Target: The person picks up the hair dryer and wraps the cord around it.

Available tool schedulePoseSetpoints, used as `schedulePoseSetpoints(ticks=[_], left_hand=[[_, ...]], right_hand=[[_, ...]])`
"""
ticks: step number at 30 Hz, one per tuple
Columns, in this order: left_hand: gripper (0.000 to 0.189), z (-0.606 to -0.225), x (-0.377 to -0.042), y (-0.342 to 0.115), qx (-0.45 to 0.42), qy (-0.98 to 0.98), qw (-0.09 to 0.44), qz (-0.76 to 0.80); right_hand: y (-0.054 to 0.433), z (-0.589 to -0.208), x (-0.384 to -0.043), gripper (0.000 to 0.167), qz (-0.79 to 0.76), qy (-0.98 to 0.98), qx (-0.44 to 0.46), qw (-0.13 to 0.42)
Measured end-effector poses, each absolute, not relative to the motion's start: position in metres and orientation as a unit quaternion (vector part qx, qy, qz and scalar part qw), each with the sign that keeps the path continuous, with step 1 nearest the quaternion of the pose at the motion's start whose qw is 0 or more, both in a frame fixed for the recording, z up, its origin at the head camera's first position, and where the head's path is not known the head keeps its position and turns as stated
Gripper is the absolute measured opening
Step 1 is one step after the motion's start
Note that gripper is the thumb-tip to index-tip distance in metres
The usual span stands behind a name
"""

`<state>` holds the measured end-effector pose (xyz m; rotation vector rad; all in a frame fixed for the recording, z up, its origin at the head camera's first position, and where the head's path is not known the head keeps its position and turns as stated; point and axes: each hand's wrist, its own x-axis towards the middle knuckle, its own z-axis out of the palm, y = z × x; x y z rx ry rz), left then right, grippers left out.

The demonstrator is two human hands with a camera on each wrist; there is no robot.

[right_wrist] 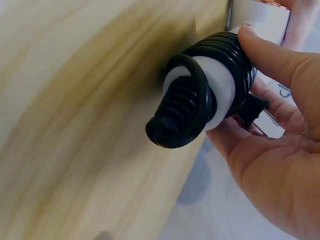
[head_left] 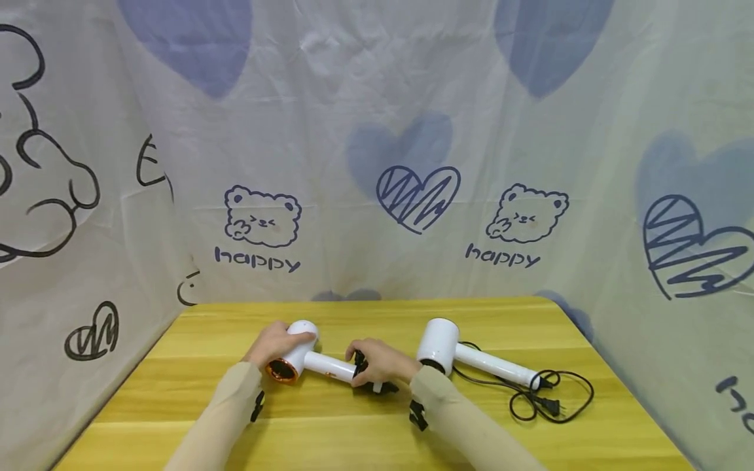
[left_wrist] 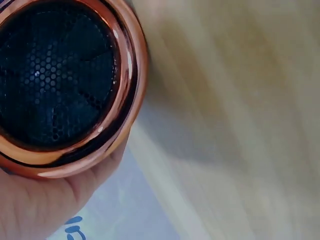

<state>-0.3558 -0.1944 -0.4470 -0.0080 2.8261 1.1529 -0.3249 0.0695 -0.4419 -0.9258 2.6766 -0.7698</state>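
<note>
A white hair dryer [head_left: 328, 366] with a copper-coloured ring round its dark grille [left_wrist: 47, 75] is between my two hands, over the left half of the table. My left hand [head_left: 277, 343] grips its head, thumb and fingers on either side of the barrel. With my right hand [head_left: 379, 361] I hold the far end of the handle, where the black cord [right_wrist: 220, 50] is wound in tight coils. In the right wrist view the thumb presses on the coils, fingers curl beneath, and a black plug [right_wrist: 251, 109] shows beside them.
Right of my hands lies a second white hair dryer [head_left: 438, 343], its black cord [head_left: 518, 392] loosely looped near the table's right edge. The yellow wood-grain table [head_left: 330, 438] backs onto a hanging cloth [head_left: 341, 261] printed with hearts and bears.
</note>
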Motion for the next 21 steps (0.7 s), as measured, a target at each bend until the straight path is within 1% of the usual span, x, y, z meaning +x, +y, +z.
schedulePoseSetpoints(ticks=[4, 9, 13, 16, 21], left_hand=[[0.058, -0.446, -0.362, -0.194, 0.003, 0.929, 0.066, 0.365], [0.066, -0.442, -0.367, -0.192, 0.031, 0.934, 0.073, 0.347], [0.07, -0.438, -0.366, -0.183, 0.056, 0.963, 0.065, 0.256], [0.073, -0.439, -0.364, -0.177, 0.053, 0.982, 0.049, 0.175], [0.083, -0.441, -0.363, -0.178, 0.052, 0.986, 0.033, 0.154]], right_hand=[[0.069, -0.441, -0.324, 0.039, -0.279, 0.909, -0.289, 0.116], [0.066, -0.444, -0.326, 0.04, -0.29, 0.91, -0.272, 0.116], [0.064, -0.444, -0.326, 0.043, -0.3, 0.91, -0.26, 0.121], [0.064, -0.444, -0.326, 0.049, -0.301, 0.91, -0.257, 0.121], [0.067, -0.448, -0.326, 0.057, -0.321, 0.905, -0.247, 0.129]])
